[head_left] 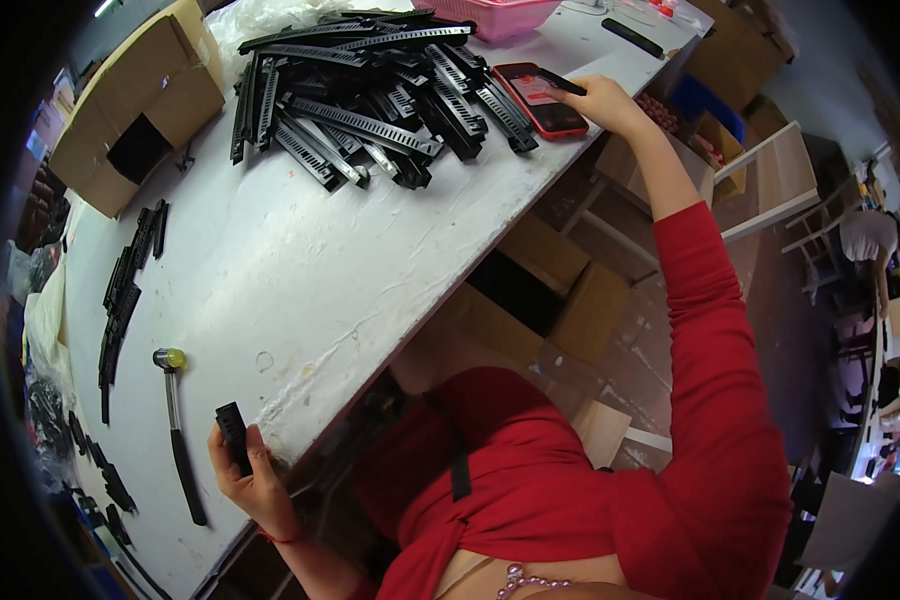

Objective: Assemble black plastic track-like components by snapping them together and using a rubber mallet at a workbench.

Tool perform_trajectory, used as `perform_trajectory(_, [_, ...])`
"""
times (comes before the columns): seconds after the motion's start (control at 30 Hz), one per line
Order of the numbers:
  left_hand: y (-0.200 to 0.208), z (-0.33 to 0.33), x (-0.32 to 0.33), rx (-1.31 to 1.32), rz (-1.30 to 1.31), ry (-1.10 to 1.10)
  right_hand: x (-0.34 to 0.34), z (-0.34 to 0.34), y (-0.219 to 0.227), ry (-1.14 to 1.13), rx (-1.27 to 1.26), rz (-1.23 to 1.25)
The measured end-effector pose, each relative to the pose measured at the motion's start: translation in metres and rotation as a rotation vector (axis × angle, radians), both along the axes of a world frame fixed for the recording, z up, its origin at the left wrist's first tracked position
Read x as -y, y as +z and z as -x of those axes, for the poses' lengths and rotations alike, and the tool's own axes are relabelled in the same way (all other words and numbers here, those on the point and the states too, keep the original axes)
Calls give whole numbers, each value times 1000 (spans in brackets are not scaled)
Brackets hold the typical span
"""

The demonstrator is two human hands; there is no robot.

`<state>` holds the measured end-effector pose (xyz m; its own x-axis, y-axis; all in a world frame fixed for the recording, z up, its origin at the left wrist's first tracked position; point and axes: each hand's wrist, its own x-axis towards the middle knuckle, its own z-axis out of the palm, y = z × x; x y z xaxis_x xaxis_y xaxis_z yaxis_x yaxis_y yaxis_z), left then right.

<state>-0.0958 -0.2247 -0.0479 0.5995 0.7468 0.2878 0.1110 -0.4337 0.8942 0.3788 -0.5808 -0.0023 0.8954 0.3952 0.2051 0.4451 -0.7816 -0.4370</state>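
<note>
- White counter (310, 260): its near edge slants from lower left to upper right.
- Pile of black slotted strips (360, 122): on the counter's far part, left of the right grip (602, 104) and much nearer to it than to the left grip (250, 480).
- Mallet (180, 460): just left of the left grip, handle toward the person.
- Red-cased phone (560, 120): at the right grip's fingers, long axis slanting down rightward; whether they clasp anything, I cannot tell.
- Short black piece (232, 432): pinched in the left grip, nearly upright.
</note>
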Motion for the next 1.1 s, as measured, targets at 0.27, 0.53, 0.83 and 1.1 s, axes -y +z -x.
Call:
perform_trajectory(0.27, [3,-2,1,-31,-6,10,-7,3,13,86,-80,96])
perform_trajectory(0.53, [2,-1,-1,-13,4,16,8,-19,17,3,80,6])
perform_trajectory(0.83, [4,-1,1,-58,-18,9,19,-62,5,153,167,39])
perform_trajectory(1.1, [3,0,2,-64,-4,11,13,-38,16,122,27,136])
